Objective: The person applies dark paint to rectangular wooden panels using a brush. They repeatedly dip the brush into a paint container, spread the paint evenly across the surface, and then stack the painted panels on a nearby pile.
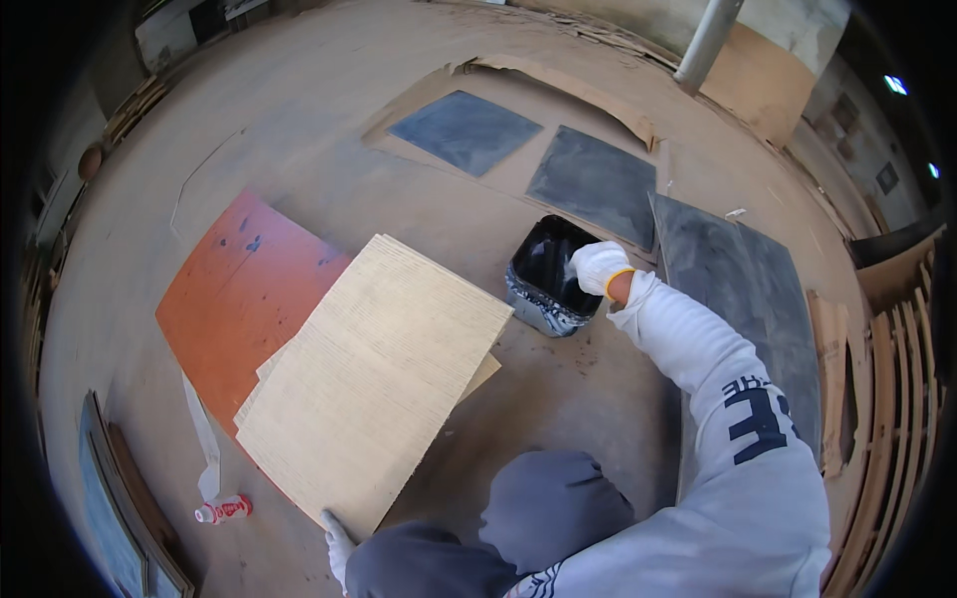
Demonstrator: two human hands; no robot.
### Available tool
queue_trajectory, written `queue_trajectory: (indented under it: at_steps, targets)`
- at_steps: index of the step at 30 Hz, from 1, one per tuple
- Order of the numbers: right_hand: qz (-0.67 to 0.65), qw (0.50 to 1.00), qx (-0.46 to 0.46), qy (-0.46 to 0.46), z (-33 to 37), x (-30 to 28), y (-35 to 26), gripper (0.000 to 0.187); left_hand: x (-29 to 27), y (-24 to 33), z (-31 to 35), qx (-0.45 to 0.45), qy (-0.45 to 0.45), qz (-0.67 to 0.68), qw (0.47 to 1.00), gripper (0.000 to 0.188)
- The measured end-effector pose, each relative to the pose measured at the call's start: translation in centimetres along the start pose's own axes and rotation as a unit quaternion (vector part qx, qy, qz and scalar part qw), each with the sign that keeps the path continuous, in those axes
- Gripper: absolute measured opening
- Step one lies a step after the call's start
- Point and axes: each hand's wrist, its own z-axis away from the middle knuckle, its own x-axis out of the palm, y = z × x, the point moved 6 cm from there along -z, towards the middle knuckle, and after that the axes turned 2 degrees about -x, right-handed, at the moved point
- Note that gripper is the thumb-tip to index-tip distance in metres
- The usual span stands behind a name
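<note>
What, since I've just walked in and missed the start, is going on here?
A person's gloved left hand touches the near corner of some stacked pale wood-grain sheets, which partly cover an orange-red sheet. The gloved right hand is at the opening of a dark, smeared container; whether it grips something there is hard to tell. Dark panels lie beyond the container and to its right.
</note>
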Motion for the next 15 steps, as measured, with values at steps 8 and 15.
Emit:
queue_trajectory:
  at_steps: [8,15]
  targets:
    - [-0.024,0.959,0.055,0.277,5.9,-1.3,-0.1,0.012,-0.2,-0.9,-1.7,-0.012,0.023,0.111,0.993,0.097]
    - [-0.051,0.977,0.099,0.182,6.0,2.7,0.3,0.021,-0.5,-1.3,-2.8,-0.015,0.024,0.129,0.991,0.092]
